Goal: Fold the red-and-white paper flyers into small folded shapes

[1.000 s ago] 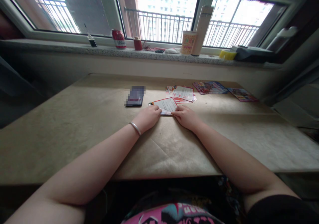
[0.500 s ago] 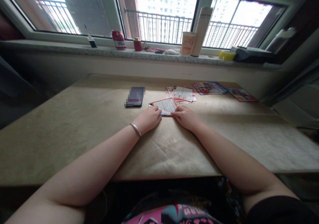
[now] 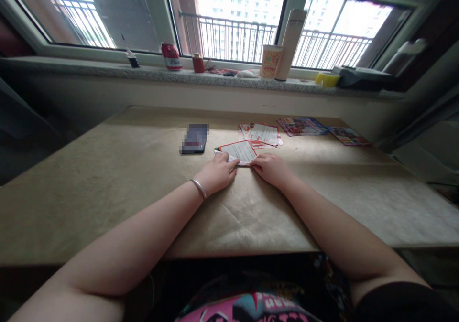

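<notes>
A white printed card (image 3: 239,151) with a red-orange border and lines of dark text lies on the table in front of me, its near edge toward me. My left hand (image 3: 221,170), with a silver bracelet at the wrist, presses down on the card's near left part, fingers closed over the edge. At the near right corner, my right hand (image 3: 269,168) pinches the card between thumb and fingers. Part of the near edge is hidden under the left fingers. Just beyond it lies a loose pile of similar cards (image 3: 263,134).
A dark phone (image 3: 195,139) rests left of the card. Colourful printed stacks (image 3: 303,126) lie at the back right, with another bundle (image 3: 348,135) beside them. On the windowsill stand a red can (image 3: 171,57), a paper cup (image 3: 270,61), a tall bottle (image 3: 289,45) and yellow tape (image 3: 327,79).
My left hand has slid slightly right along the card's near edge, its fingers now covering more of it. My right hand has shifted a little right, still at the corner.
</notes>
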The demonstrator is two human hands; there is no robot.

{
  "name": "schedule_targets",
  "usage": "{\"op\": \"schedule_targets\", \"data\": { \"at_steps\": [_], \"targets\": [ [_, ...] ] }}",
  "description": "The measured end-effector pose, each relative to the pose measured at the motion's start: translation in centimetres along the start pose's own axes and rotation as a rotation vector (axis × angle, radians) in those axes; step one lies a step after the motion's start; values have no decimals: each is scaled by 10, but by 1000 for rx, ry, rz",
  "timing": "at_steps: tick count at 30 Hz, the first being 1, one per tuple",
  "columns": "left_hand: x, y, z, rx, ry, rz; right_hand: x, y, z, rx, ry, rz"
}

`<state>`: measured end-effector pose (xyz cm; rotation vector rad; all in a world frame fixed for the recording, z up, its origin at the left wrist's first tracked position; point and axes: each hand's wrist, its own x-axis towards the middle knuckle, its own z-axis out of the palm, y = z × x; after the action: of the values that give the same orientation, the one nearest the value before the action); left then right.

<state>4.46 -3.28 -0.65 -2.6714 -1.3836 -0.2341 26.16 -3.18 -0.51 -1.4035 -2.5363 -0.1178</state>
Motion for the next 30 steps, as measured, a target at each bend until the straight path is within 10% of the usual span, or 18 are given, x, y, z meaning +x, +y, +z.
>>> {"op": "schedule_targets", "data": {
  "at_steps": [30],
  "targets": [
    [5,2,4,13,38,216,-6,17,-8,50,-40,67]
  ]
}}
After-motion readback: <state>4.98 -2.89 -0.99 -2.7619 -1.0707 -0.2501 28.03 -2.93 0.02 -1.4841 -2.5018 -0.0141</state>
